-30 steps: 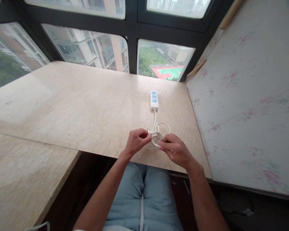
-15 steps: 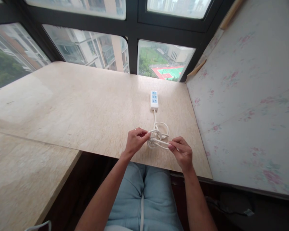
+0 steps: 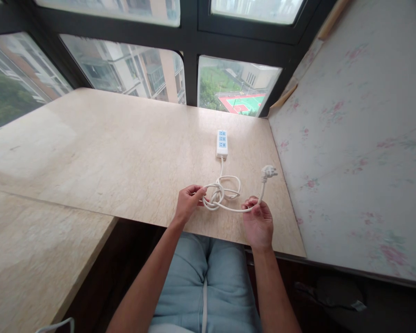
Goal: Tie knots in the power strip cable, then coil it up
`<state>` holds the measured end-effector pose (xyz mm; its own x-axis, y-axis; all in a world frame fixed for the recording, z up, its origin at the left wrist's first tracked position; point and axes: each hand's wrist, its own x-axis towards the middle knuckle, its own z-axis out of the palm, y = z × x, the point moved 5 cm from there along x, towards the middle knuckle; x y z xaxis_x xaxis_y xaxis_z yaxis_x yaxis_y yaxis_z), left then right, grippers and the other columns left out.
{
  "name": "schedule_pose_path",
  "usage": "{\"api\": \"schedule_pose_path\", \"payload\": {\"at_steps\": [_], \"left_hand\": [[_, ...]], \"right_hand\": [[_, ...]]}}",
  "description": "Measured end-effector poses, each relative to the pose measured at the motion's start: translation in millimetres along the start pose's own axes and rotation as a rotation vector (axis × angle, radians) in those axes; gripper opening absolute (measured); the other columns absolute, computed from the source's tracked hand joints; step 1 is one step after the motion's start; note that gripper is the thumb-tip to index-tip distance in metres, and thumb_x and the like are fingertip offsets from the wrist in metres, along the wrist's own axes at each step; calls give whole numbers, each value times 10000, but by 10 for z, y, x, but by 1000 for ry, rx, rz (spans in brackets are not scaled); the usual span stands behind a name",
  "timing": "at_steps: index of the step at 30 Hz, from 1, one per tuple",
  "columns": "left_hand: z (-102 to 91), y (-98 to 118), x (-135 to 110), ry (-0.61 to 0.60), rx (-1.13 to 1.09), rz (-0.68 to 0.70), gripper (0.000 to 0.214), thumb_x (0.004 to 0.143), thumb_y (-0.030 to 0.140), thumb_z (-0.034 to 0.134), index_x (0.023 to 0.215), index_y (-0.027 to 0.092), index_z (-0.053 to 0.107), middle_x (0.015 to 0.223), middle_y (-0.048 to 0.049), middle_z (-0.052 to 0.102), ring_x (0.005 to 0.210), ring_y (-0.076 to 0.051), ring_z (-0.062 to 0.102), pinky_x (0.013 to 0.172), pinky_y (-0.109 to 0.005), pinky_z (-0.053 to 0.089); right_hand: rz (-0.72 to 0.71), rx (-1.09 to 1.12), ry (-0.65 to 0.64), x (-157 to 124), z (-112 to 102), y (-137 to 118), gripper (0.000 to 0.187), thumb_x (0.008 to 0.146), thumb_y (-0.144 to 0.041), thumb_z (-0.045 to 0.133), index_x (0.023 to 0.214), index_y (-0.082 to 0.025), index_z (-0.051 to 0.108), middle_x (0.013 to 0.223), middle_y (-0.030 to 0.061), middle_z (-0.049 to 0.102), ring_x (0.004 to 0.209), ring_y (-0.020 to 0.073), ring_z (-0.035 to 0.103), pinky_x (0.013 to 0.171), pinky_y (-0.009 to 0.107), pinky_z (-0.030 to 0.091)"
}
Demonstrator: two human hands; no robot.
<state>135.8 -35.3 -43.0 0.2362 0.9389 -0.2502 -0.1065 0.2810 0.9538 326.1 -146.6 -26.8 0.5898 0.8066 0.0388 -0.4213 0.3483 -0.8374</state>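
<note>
Power strip (image 3: 222, 145) — smooth plastic

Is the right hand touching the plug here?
Apart. The head view shows the right hand holding the white cord, with a bare stretch of it visible between the hand and the plug.

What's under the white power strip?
Beige countertop shows around the power strip, which appears to lie directly on it. The patch right beneath is covered, so I can't see whether anything thin is there.
</note>
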Motion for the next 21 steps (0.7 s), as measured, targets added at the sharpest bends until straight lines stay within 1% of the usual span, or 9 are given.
{"api": "schedule_pose_path", "payload": {"at_steps": [2, 4, 7, 9, 12, 16, 18, 21], "left_hand": [[-3, 16, -23, -23, -42, -19, 324, 686, 422, 769, 764, 123, 672, 687, -18, 659, 557, -158, 660, 514, -272, 560], [14, 32, -56, -80, -124, -47, 313, 696, 403, 766, 801, 122, 678, 709, -26, 672, 595, -167, 670, 557, -294, 572], [45, 72, -126, -181, -246, -64, 308, 716, 353, 761, 912, 126, 692, 815, -61, 716, 738, -196, 696, 686, -345, 586], [41, 119, -176, -212, -230, -35, 349, 704, 305, 778, 996, 131, 699, 915, -85, 734, 854, -212, 695, 772, -359, 575], [27, 211, -254, -236, -89, 47, 431, 696, 259, 780, 1100, 136, 694, 1034, -111, 729, 973, -231, 672, 865, -370, 546], [93, 324, -404, -260, 122, 197, 484, 747, 232, 706, 1218, 135, 644, 1146, -137, 689, 985, -239, 658, 854, -393, 553], [183, 377, -520, -246, 257, 323, 519, 775, 186, 639, 1292, 155, 592, 1203, -133, 657, 1020, -235, 636, 858, -398, 554], [386, 441, -732, -196, 526, 555, 632, 774, 86, 538, 1396, 186, 486, 1255, -123, 618, 1157, -250, 543, 942, -435, 511]], "right_hand": [[73, -11, -7, -26, -17, 6, 200, 681, -346, 810, 803, -240, 694, 848, -5, 581, 726, 112, 524, 688, 270, 461], [163, 5, -19, -30, -18, 4, 197, 684, -306, 812, 804, -226, 677, 816, -16, 573, 681, 90, 513, 627, 230, 452], [253, 45, -29, -12, 27, -7, 233, 671, -285, 828, 777, -213, 633, 764, -37, 556, 607, 63, 493, 538, 183, 433], [270, 60, -28, -5, 76, -4, 286, 637, -289, 853, 746, -204, 603, 743, -46, 560, 582, 54, 498, 522, 173, 446], [244, 35, 7, -28, 130, 24, 338, 594, -284, 881, 743, -194, 592, 738, -50, 595, 568, 49, 538, 536, 172, 491], [139, -10, 130, -91, 126, 49, 343, 591, -270, 884, 745, -180, 591, 745, -49, 639, 565, 50, 592, 559, 175, 536], [97, -16, 209, -116, 101, 60, 361, 572, -279, 892, 734, -173, 586, 746, -49, 653, 561, 51, 606, 557, 175, 551], [88, -18, 297, -132, 63, 91, 394, 531, -282, 909, 727, -166, 587, 734, -46, 672, 559, 61, 628, 558, 178, 573]]}}
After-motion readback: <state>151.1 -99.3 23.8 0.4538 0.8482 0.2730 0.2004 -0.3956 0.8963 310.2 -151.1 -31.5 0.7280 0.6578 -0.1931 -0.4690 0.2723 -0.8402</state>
